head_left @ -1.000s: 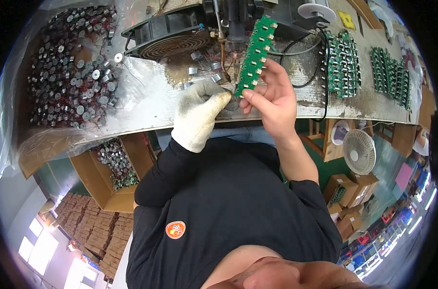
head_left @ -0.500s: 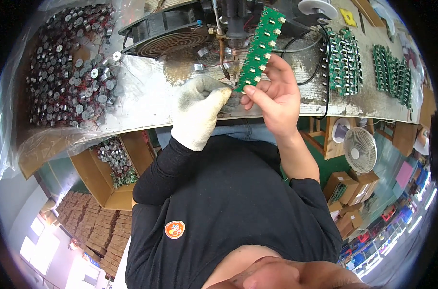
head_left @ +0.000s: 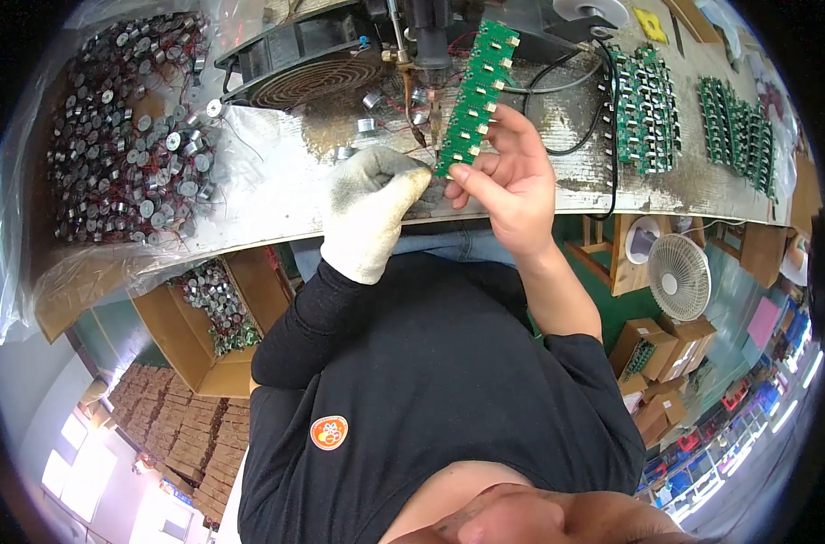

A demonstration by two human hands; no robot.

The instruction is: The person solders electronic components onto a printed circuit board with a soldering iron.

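My right hand point(head_left: 510, 186), bare, pinches the near end of a long green circuit board point(head_left: 478, 95) between thumb and fingers. The board stands tilted, its far end leaning right, with small white connectors along one edge. At its lower left corner is my left hand point(head_left: 369, 213) in a white glove, thumb and fingers pressed together; what they hold is hidden. A soldering iron tip point(head_left: 419, 136) points down just left of the board. Small silver motors point(head_left: 366, 126) lie on the bench beyond the glove, one of them point(head_left: 344, 152) close against it.
A large heap of motors with red wires point(head_left: 131, 136) fills a plastic-lined box at left. Behind the glove stands a black fan point(head_left: 308, 77). Rows of green boards point(head_left: 644, 113) lie at right, past a black cable point(head_left: 615, 136). A cardboard box point(head_left: 195, 349) sits below the bench edge.
The board and my right hand have shifted slightly left and the board's far end is a little lower. A motor beside the glove has come into sight. My left hand stays pinched.
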